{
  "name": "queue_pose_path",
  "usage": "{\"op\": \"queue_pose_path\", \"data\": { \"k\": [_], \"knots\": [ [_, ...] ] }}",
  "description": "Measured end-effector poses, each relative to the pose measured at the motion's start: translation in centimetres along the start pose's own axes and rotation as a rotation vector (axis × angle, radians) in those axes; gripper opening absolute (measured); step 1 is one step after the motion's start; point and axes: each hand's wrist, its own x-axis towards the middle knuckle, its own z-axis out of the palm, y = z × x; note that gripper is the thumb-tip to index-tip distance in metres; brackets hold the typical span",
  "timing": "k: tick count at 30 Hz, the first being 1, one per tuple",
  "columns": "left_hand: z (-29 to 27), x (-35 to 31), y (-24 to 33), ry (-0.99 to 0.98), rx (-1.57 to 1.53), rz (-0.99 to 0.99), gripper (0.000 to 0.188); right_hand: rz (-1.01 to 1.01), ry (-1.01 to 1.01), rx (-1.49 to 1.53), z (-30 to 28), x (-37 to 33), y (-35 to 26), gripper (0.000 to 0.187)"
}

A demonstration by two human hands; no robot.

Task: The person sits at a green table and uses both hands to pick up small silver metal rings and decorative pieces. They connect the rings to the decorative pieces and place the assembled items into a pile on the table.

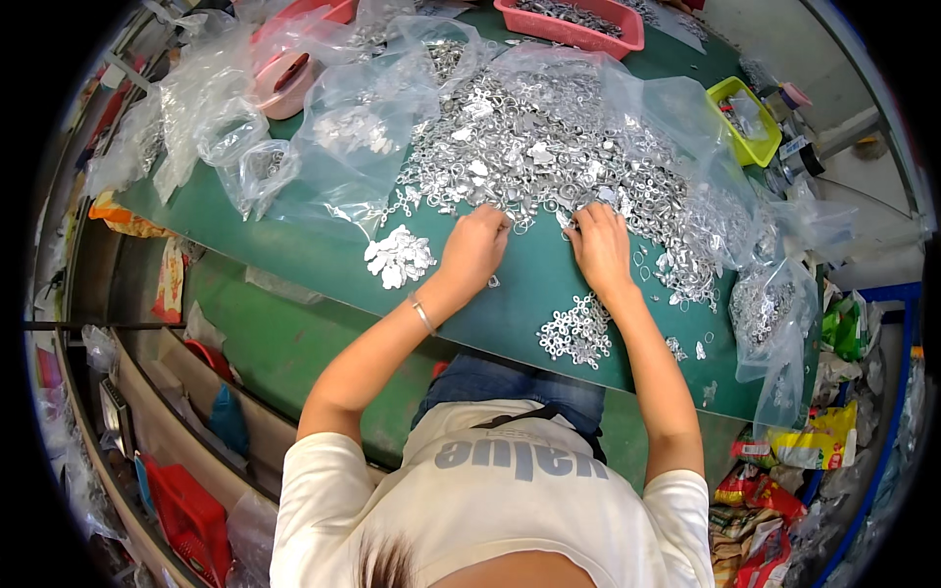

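Note:
A wide heap of small silvery metal pieces (529,147), rings and flat shapes among them, covers the far middle of the green table (490,318). My left hand (476,253) is at the heap's near edge, fingers curled inward. Across a short gap, my right hand (601,247) has its thumb and fingers pinched together at the same edge. Whatever small piece either hand has is too small or hidden to name. Left of my left hand lies a small pile of flat silver pieces (399,257). A pile of ringed, flower-like pieces (575,331) sits beside my right forearm.
Clear plastic bags (343,157) spread around the heap, and a bag of metal parts (769,304) lies at the right edge. Behind are a pink tray (588,37) and a yellow-green basket (753,149). Shelving with a red basket (186,519) stands lower left.

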Motion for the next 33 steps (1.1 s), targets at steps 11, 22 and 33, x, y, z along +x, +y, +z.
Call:
{"op": "queue_pose_path", "data": {
  "k": [11,22,33],
  "knots": [
    [-3.0,-5.0,2.3,-0.066,-0.08,-0.003,0.023,-0.239,-0.132,0.441,-1.7,-1.5,-6.5,0.017],
    [-1.1,-6.7,3.6,-0.146,0.052,0.165,0.029,-0.379,0.081,0.207,1.8,7.2,-5.6,0.039],
    [-2.9,-6.3,3.0,-0.054,0.077,0.089,0.02,-0.128,0.212,0.147,1.2,5.6,3.1,0.026]
  ]
}}
